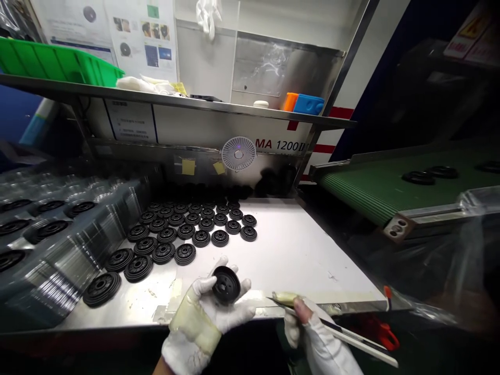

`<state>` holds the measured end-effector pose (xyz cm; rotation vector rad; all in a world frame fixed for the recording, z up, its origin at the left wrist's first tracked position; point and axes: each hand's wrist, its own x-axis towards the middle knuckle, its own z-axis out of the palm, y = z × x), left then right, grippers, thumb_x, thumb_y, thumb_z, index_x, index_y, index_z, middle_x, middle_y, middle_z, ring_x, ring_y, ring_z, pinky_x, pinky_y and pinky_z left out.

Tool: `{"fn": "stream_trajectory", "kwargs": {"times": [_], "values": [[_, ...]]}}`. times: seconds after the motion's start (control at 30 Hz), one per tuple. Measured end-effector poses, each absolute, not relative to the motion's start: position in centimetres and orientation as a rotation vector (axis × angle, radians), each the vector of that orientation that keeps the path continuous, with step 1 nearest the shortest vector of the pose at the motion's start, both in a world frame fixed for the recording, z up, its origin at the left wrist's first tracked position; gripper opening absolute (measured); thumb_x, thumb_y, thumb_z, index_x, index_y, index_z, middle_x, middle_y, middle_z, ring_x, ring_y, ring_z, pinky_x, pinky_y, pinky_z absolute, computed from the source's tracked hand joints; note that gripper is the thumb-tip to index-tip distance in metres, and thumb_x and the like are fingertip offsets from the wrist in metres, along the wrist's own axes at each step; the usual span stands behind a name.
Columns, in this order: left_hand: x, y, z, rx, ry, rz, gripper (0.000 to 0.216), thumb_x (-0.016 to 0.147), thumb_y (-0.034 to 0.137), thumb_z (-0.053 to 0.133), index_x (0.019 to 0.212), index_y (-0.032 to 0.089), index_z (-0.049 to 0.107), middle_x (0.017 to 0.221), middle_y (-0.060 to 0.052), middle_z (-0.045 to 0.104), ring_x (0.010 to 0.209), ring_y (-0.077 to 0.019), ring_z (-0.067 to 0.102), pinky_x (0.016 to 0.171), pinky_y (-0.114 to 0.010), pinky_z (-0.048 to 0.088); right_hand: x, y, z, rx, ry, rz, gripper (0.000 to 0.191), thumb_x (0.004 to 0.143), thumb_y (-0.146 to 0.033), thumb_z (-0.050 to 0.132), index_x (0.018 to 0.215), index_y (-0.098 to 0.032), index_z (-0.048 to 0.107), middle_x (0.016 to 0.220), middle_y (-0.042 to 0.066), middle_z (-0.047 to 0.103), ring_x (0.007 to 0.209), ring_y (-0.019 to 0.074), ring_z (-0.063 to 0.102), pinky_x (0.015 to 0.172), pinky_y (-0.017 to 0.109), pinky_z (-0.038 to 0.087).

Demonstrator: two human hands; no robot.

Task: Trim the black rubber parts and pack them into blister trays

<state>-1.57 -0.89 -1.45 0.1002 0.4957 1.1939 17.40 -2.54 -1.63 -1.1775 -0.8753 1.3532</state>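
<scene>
My left hand [207, 312], in a white glove with tape round the palm, is closed around a round black plastic part [226, 285] held just above the table's front edge. My right hand [308, 328], also gloved with a bare fingertip showing, grips a thin flat blade tool [336, 327] that points left toward the part, its tip a short way to the right of the part. Several rows of identical black round parts [187, 229] lie on the white table top [297, 250] beyond my hands.
Clear plastic trays [47, 234] holding more black parts are stacked at the left. A green conveyor [375, 187] with black parts runs at the right. A small fan [238, 153] stands at the back under a metal shelf [175, 101]. Red-handled scissors [385, 333] lie at the front right.
</scene>
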Motion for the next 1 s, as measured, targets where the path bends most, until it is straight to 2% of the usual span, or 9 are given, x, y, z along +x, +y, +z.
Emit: {"fn": "stream_trajectory", "kwargs": {"times": [0.13, 0.23, 0.37, 0.43, 0.53, 0.67, 0.8, 0.9, 1.0], "values": [[-1.5, -0.3, -1.0, 0.115, 0.667, 1.116, 0.042, 0.08, 0.033, 0.056, 0.115, 0.011, 0.053, 0.101, -0.019, 0.065, 0.076, -0.0275, 0.066, 0.057, -0.033, 0.054, 17.3, -3.0, -0.3, -1.23, -0.903, 1.249, 0.031, 0.063, -0.037, 0.073, 0.089, -0.02, 0.069, 0.078, 0.003, 0.069, 0.071, 0.0184, 0.062, 0.07, 0.03, 0.051], [-1.2, 0.4, -1.2, -0.007, 0.791, 1.133, 0.037, 0.078, 0.032, 0.058, 0.107, 0.008, 0.056, 0.098, -0.017, 0.066, 0.087, -0.0277, 0.065, 0.063, -0.034, 0.055, 17.1, -3.6, 0.6, -1.23, -0.811, 1.235, 0.028, 0.062, -0.035, 0.074, 0.086, -0.022, 0.068, 0.092, 0.003, 0.069, 0.084, 0.0209, 0.062, 0.08, 0.031, 0.05], [-1.2, -0.1, -1.3, -0.055, 0.611, 1.157, 0.034, 0.08, 0.029, 0.054, 0.111, 0.015, 0.054, 0.114, -0.011, 0.06, 0.107, -0.0333, 0.056, 0.08, -0.057, 0.049, 16.4, -3.6, 0.9, -1.189, -0.786, 1.293, 0.025, 0.065, -0.034, 0.073, 0.084, -0.019, 0.066, 0.068, -0.001, 0.063, 0.064, 0.0144, 0.057, 0.069, 0.028, 0.051], [-1.3, -0.7, -1.0, -0.049, 0.538, 1.17, 0.034, 0.079, 0.02, 0.051, 0.114, 0.019, 0.052, 0.114, -0.008, 0.06, 0.11, -0.0344, 0.054, 0.084, -0.064, 0.044, 15.8, -3.4, 0.7, -1.159, -0.774, 1.311, 0.022, 0.066, -0.033, 0.072, 0.079, -0.018, 0.066, 0.061, -0.002, 0.06, 0.057, 0.0127, 0.053, 0.059, 0.026, 0.049], [-1.2, -1.2, -0.7, -0.017, 0.609, 1.202, 0.036, 0.076, 0.013, 0.055, 0.111, 0.02, 0.052, 0.104, -0.007, 0.062, 0.102, -0.0342, 0.058, 0.075, -0.053, 0.053, 15.1, -3.2, 0.6, -1.146, -0.785, 1.294, 0.019, 0.067, -0.032, 0.072, 0.077, -0.017, 0.065, 0.061, -0.002, 0.058, 0.055, 0.0121, 0.051, 0.055, 0.026, 0.048], [-0.9, -0.7, -1.3, -0.018, 0.806, 1.23, 0.03, 0.077, 0.03, 0.06, 0.102, 0.015, 0.051, 0.092, -0.009, 0.063, 0.085, -0.0318, 0.065, 0.047, -0.029, 0.053, 15.0, -2.8, 0.7, -1.135, -0.986, 1.309, 0.017, 0.072, -0.031, 0.069, 0.083, -0.018, 0.065, 0.074, 0.001, 0.064, 0.071, 0.0158, 0.058, 0.073, 0.03, 0.051], [-0.9, -0.8, -1.8, 0.058, 0.804, 1.197, 0.033, 0.083, 0.037, 0.05, 0.108, 0.015, 0.05, 0.099, -0.012, 0.063, 0.08, -0.0291, 0.065, 0.047, -0.03, 0.053, 15.2, -2.6, 0.5, -1.105, -1.053, 1.349, 0.019, 0.075, -0.03, 0.066, 0.091, -0.02, 0.064, 0.091, 0.002, 0.066, 0.093, 0.0177, 0.058, 0.088, 0.03, 0.046], [-0.5, -1.3, -1.8, 0.248, 0.773, 1.199, 0.037, 0.081, 0.038, 0.051, 0.113, 0.019, 0.049, 0.087, -0.008, 0.064, 0.065, -0.0233, 0.064, 0.038, -0.026, 0.046, 14.8, -2.6, 0.4, -1.103, -1.074, 1.455, 0.018, 0.076, -0.032, 0.065, 0.084, -0.017, 0.064, 0.079, 0.003, 0.066, 0.079, 0.017, 0.06, 0.076, 0.03, 0.049], [0.4, -1.7, -1.4, 0.287, 0.851, 1.16, 0.04, 0.08, 0.049, 0.048, 0.104, 0.017, 0.053, 0.062, -0.004, 0.059, 0.046, -0.0172, 0.055, 0.032, -0.021, 0.034, 14.1, -2.6, 0.3, -1.125, -1.091, 1.528, 0.024, 0.077, -0.037, 0.063, 0.074, -0.014, 0.062, 0.067, 0.004, 0.064, 0.065, 0.0155, 0.058, 0.063, 0.029, 0.047]]}}
